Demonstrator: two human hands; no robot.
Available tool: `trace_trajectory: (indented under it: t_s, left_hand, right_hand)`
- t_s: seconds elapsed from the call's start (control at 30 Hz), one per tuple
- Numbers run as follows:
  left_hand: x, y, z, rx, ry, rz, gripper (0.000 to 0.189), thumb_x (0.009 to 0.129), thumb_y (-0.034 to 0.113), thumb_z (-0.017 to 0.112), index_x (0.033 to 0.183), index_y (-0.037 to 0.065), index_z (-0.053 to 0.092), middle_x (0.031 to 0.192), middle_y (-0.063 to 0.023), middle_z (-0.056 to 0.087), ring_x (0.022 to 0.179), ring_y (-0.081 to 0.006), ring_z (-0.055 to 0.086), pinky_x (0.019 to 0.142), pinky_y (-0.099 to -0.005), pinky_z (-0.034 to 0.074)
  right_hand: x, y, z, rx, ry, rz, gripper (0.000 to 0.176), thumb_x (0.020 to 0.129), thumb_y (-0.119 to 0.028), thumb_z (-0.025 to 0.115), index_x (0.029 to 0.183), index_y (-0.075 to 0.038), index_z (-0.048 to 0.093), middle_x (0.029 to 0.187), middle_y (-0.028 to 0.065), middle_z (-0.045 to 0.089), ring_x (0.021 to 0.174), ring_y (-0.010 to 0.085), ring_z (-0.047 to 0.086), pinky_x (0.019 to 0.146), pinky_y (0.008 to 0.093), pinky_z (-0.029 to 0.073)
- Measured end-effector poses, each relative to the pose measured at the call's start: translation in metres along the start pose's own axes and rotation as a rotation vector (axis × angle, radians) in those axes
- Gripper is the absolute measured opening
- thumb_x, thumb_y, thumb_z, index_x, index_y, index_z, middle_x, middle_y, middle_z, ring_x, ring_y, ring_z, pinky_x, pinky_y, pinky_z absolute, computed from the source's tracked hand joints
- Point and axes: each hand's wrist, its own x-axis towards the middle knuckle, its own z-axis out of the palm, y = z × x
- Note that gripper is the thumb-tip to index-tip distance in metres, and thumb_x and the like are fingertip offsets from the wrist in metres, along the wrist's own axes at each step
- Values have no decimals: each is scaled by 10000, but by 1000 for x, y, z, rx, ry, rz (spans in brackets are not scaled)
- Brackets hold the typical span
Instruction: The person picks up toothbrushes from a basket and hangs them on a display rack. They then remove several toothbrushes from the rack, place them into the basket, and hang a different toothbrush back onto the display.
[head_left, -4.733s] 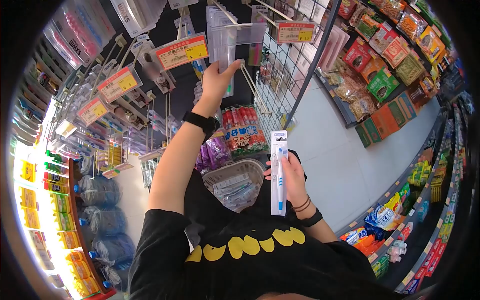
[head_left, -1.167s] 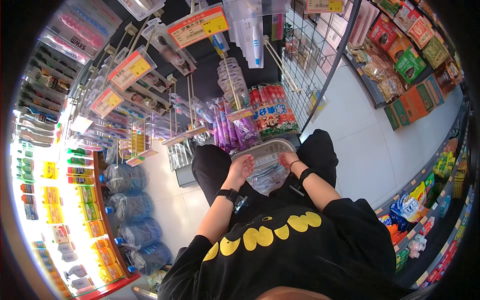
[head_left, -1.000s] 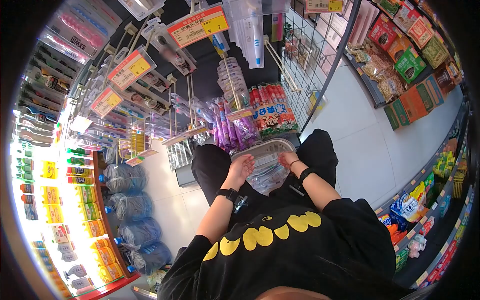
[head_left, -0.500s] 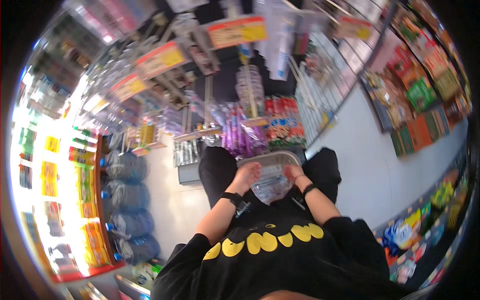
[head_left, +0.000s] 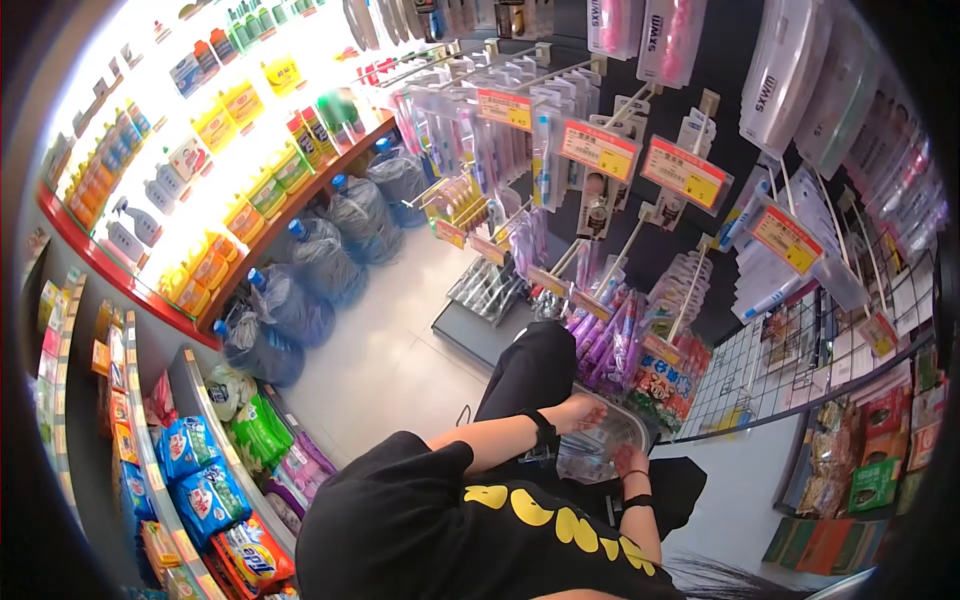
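Note:
Close to my knees, a grey plastic basket (head_left: 632, 425) sits below the hanging racks. Over its near side is a clear plastic packet (head_left: 585, 463), whose contents are too small to make out. My left hand (head_left: 582, 411) is closed at the packet's upper left, fingers curled inward. My right hand (head_left: 629, 460) is closed at its other side, by the basket's rim. Just beyond the basket hang purple packages (head_left: 610, 345) and red-and-blue packets (head_left: 668, 385).
Hooks with price tags (head_left: 600, 150) and toothbrush packs jut out ahead. Large blue water bottles (head_left: 290, 300) line the lit shelf (head_left: 230, 265) on the left. Detergent bags (head_left: 205, 490) fill the lower-left shelf. A wire rack (head_left: 790, 375) stands right, beside boxed snacks (head_left: 870, 450).
My view has swung to the left, so the water bottles and lit shelf show more fully. The basket and both hands now appear lower and further right; my hands remain at the packet.

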Motion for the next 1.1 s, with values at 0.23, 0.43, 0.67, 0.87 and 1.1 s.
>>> trace_trajectory:
  t_s: [0.23,0.43,0.67,0.87,1.1]
  left_hand:
    - [-3,2,-2,18,-6,-3,107,882,208,534,930,129,589,849,35,602,753,-96,566,701,-267,463]
    - [2,0,-2,20,-21,15,92,879,209,541,902,131,583,837,34,600,751,-98,564,705,-275,460]
    - [0,1,0,22,6,-12,84,872,214,554,870,133,577,827,35,603,744,-95,569,694,-273,459]
    - [3,-1,-1,16,-13,4,76,870,206,554,889,135,571,831,33,603,753,-97,571,694,-275,456]
    - [4,-1,-2,26,-3,-10,82,876,199,543,914,134,574,855,30,601,762,-102,569,701,-280,449]
  right_hand:
    - [-9,-4,5,-50,53,11,239,876,-195,491,1073,-67,534,907,98,638,788,251,615,651,349,483]
    - [-16,-4,9,13,104,-13,227,881,-188,481,1070,-70,525,912,108,636,782,243,622,642,347,494]
    - [-21,-6,12,-12,95,3,216,884,-186,473,1064,-74,517,890,104,634,742,240,620,595,332,491]
    - [-17,-5,9,-1,70,0,214,882,-183,483,1062,-75,525,888,100,635,753,235,618,633,340,494]
    - [-20,-5,11,-21,86,5,204,878,-183,494,1044,-73,536,863,99,635,757,234,619,649,347,497]
